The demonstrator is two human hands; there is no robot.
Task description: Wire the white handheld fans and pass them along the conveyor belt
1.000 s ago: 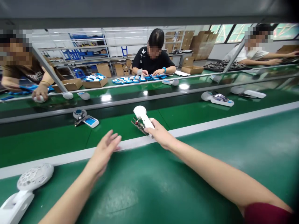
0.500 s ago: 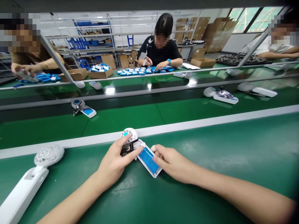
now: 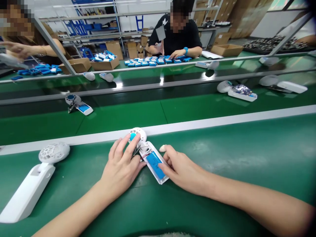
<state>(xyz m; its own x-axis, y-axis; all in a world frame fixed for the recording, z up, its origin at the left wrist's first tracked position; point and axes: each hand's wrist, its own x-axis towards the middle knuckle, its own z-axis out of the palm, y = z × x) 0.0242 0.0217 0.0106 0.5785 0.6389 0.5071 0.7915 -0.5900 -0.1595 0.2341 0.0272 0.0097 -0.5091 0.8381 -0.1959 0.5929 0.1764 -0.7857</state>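
Observation:
An opened white handheld fan (image 3: 161, 180) lies on the green bench, its round head away from me. A blue battery (image 3: 154, 164) sits in its handle shell, with thin wires at the upper end. My left hand (image 3: 122, 163) holds the fan at its head and neck, fingers over the grille and thumb beside the handle. Between these fingers a dark circuit board (image 3: 135, 150) is partly hidden. My right hand (image 3: 179, 168) holds the handle's right side, thumb on the battery. A pale cover tops its index fingertip, which is raised off the shell; its other fingers are curled.
Another white fan (image 3: 29, 189) lies at my left. Past the pale bench edge (image 3: 197, 125), a green conveyor (image 3: 125, 113) carries several opened fans. Across it, a co-worker (image 3: 176, 36) handles blue batteries (image 3: 150, 61) beside cardboard boxes (image 3: 105, 64); other people sit left and right.
The circuit board has tilted up off the handle, baring the wires and the battery's upper end. My left thumb has moved down off the shell's top. The view has tilted downward.

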